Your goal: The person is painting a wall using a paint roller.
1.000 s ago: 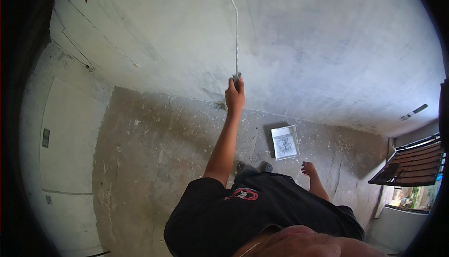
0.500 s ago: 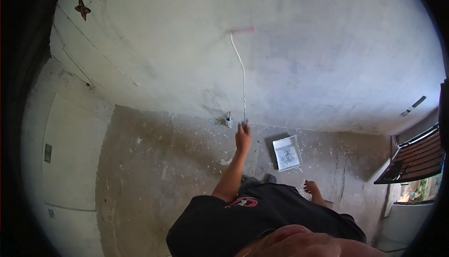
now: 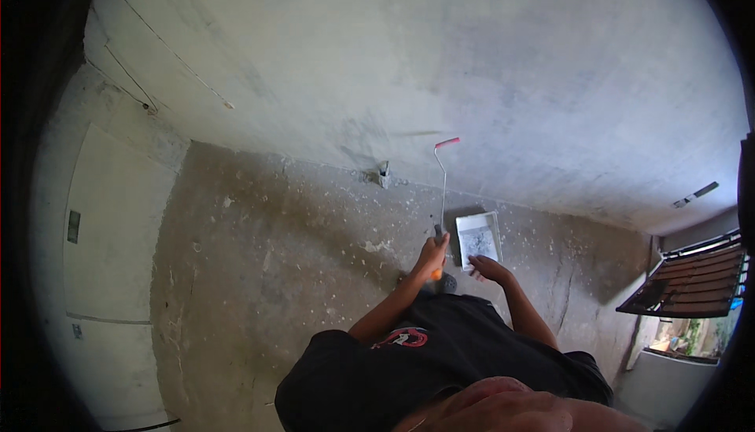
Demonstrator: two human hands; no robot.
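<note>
My left hand (image 3: 432, 257) is closed around the handle of a paint roller (image 3: 444, 188). The handle is dark with an orange end, and a long thin metal rod runs up from it to a narrow red roller head (image 3: 447, 143). That head stands in front of the lower part of the pale wall (image 3: 314, 62), apparently off it. My right hand (image 3: 487, 268) holds nothing that I can see; its fingers are loosely apart. It overlaps the near edge of a white paint tray (image 3: 495, 231), which lies on the floor with grey-white paint marks inside.
A small paint-smeared container (image 3: 384, 176) stands by the wall's foot. The concrete floor (image 3: 259, 275) is spattered with white flecks. At the right, a slatted brown shutter (image 3: 692, 275) juts beside an opening, with a scraper-like strip (image 3: 696, 194) above. Cables (image 3: 169, 51) run along the left wall.
The roller has come down and right, away from the higher part of the wall, as my left hand drew back toward me. My right hand has risen toward the tray, its fingers now loosened.
</note>
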